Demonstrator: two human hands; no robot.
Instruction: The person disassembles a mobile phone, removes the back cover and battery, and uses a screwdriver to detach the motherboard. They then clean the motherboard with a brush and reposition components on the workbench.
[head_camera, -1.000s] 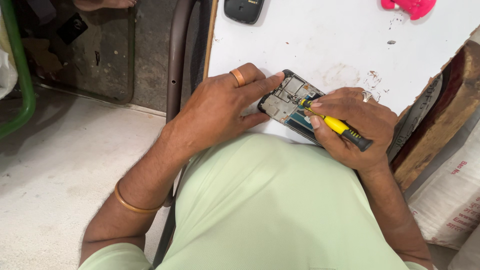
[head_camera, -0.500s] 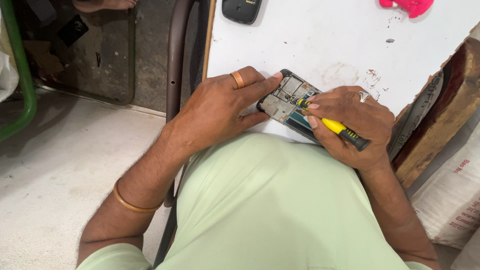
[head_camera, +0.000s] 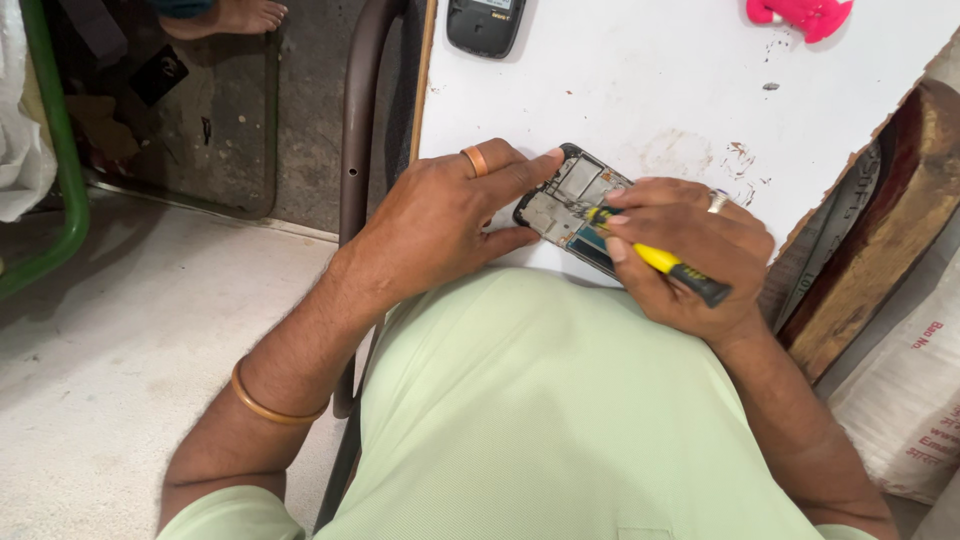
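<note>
A white desk (head_camera: 650, 90) stands over a concrete floor, with a dark phone (head_camera: 486, 24) and a pink thing (head_camera: 800, 14) at its far edge. Little has changed in the last second: the left hand (head_camera: 450, 215) still pins the opened phone (head_camera: 572, 200) at the near edge, fingers spread on its frame, and the right hand (head_camera: 690, 255) stays clamped on a yellow screwdriver (head_camera: 660, 262), tip inside the phone, so the work seems to continue at one spot. The phone's long axis runs diagonally, top end far-right, bottom near-left.
</note>
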